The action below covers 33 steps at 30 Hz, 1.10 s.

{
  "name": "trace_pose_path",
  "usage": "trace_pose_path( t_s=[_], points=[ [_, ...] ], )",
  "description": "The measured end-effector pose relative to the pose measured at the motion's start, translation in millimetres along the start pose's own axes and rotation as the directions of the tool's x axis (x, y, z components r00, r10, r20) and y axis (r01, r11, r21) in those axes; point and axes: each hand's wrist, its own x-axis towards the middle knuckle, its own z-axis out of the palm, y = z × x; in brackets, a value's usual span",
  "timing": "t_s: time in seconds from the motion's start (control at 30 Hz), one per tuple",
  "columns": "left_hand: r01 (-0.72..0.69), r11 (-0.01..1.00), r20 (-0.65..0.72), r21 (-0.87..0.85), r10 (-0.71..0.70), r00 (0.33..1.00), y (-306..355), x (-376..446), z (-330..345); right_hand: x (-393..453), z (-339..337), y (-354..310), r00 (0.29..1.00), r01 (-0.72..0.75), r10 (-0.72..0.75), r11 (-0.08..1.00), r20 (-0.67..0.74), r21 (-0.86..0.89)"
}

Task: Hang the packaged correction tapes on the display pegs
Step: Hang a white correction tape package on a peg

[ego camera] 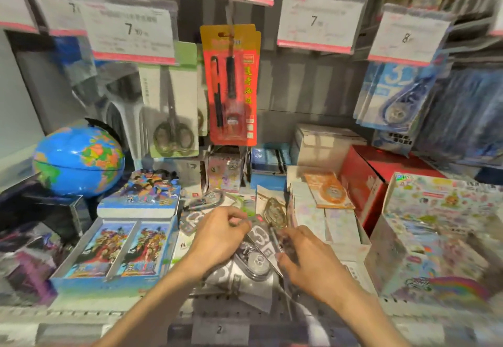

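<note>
A loose pile of packaged correction tapes (255, 257) lies on the shelf in front of me, mostly grey-and-white cards with clear blisters. My left hand (217, 235) curls its fingers over the upper edge of one pack in the pile. My right hand (304, 259) pinches the right side of a pack beside it. An orange correction tape pack (328, 190) lies further back on a box. Blue correction tape packs (394, 96) hang from a peg at the upper right. The image is blurred, so exact finger contact is hard to read.
Red pen packs (231, 85) and scissors packs (171, 110) hang on pegs at the centre under price tags. A globe (79, 160) stands at the left, with card boxes (117, 248) next to the pile. A red box (364, 183) and a sticker box (441, 227) sit at the right.
</note>
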Motion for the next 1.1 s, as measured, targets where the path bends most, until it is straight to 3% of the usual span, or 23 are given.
trace_pose_path(
  t_s=[0.13,0.23,0.37,0.53,0.63,0.7,0.87,1.1],
  points=[
    [0.017,0.972,-0.013,-0.235,-0.021,1.0,5,0,-10,1,-7,-4,0.997,0.032,-0.028,0.998,-0.078,0.049],
    [0.037,0.891,-0.036,-0.453,-0.059,0.998,16,-4,-26,2,-19,-11,0.985,0.101,-0.085,0.989,-0.148,0.105],
    [-0.035,0.85,-0.122,-0.526,-0.035,0.992,40,-8,-44,10,-40,-13,0.969,0.178,-0.148,0.974,-0.2,0.14],
    [-0.169,0.847,-0.231,-0.504,0.057,0.971,72,-4,-59,19,-82,2,0.961,0.249,-0.189,0.91,-0.202,0.332],
    [-0.246,0.836,-0.259,-0.49,0.13,0.957,97,-3,-64,26,-104,13,0.972,0.232,-0.196,0.736,-0.128,0.636],
    [-0.295,0.84,-0.269,-0.456,0.186,0.945,111,0,-66,32,-111,19,0.977,0.203,-0.185,0.632,-0.108,0.748],
    [-0.428,0.859,-0.264,-0.279,0.36,0.895,146,12,-73,35,-132,31,0.963,0.269,-0.138,0.522,-0.23,0.81],
    [-0.583,0.783,-0.372,-0.217,0.486,0.791,178,26,-93,27,-162,28,0.898,0.395,-0.075,0.574,-0.435,0.717]
  ],
)
